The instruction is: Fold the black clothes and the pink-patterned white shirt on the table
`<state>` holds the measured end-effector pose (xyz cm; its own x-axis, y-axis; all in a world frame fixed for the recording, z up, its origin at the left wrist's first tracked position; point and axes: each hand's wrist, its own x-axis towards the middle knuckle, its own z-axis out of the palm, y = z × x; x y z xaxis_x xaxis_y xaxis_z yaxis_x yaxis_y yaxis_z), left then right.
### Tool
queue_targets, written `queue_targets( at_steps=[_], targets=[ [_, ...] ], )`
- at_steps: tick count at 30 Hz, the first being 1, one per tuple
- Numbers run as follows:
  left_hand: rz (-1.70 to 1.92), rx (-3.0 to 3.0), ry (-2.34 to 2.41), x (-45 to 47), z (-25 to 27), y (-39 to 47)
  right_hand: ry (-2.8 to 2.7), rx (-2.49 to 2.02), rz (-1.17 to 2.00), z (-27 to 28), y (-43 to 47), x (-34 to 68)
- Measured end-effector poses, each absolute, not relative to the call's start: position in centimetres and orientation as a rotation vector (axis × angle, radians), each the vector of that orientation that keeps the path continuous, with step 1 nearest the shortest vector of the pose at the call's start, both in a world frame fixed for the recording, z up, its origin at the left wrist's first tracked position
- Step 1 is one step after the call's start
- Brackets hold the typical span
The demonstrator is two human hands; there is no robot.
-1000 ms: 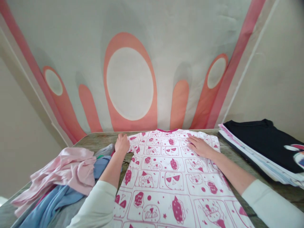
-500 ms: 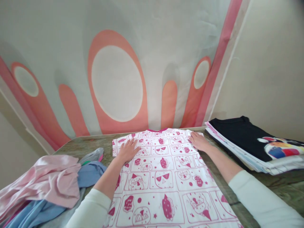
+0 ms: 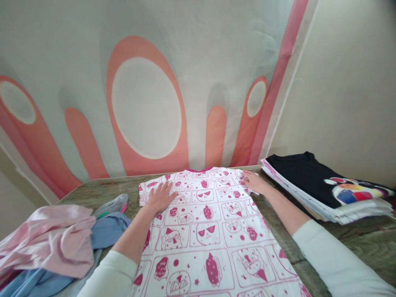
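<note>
White short-sleeved T-shirt with magenta cartoon print [image 3: 208, 212] is lying spread on the wood-grain bench [image 3: 102, 190], collar [image 3: 199, 170] pointing away from the person; its hem is running out of view. Left hand [image 3: 161, 197] is resting palm down on the T-shirt's left shoulder area, fingers spread, gripping nothing. Right hand [image 3: 252, 181] is touching the sleeve at the T-shirt's right, fingers slightly bent – can't tell whether they are pinching cloth or just pressing.

Risks, as judged: the collar is sitting close to the bench's far edge, so too hard a push away from the person could be sending it over or bunching it against the printed backdrop [image 3: 198, 82] behind the T-shirt. If the right hand is pulling while the left is pressing lightly, the T-shirt could be skewing and its two sleeves ending up uneven. The right sleeve is looking partly tucked under the fingers – a crease could be setting there. A loose heap, pink garment [image 3: 62, 235] and blue garment [image 3: 109, 229] included, is lying left of the T-shirt; the left forearm is passing near and could be dragging cloth across. Right of the T-shirt, a folded stack topped by a black T-shirt [image 3: 297, 177] is sitting near the right forearm; a swinging elbow could be knocking its layers askew.
</note>
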<state>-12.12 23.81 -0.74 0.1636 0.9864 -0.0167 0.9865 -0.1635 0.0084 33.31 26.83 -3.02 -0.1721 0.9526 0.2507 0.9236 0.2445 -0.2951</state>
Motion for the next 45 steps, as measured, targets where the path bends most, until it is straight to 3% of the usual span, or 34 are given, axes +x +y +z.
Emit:
queue_targets(
  at_steps=[6, 11, 15, 19, 27, 45],
  targets=[
    [-0.033, 2.392, 2.004, -11.9, 0.1, 23.3, -2.137, -1.75, 0.124, -3.0, 26.2, 34.5],
    [-0.209, 2.327, 1.951, -10.5, 4.2, 21.7, -1.965, -1.908, 0.018, -2.9, 26.4, 35.9],
    [-0.072, 2.509, 1.41, -4.4, 7.5, 19.7, -1.808, -2.056, -0.041, -2.7, 26.6, 36.3],
    [-0.044, 2.661, 1.002, 5.4, 7.6, 18.6, -1.682, -2.173, -0.055, -2.5, 26.5, 36.7],
    [0.258, 2.612, 1.425, 18.6, 4.1, 19.8, -1.625, -2.213, -0.026, -2.5, 26.9, 36.4],
    [0.526, 2.596, 1.446, 19.1, 1.0, 19.8, -1.477, -2.331, 0.064, -1.8, 26.9, 35.7]
  ],
)
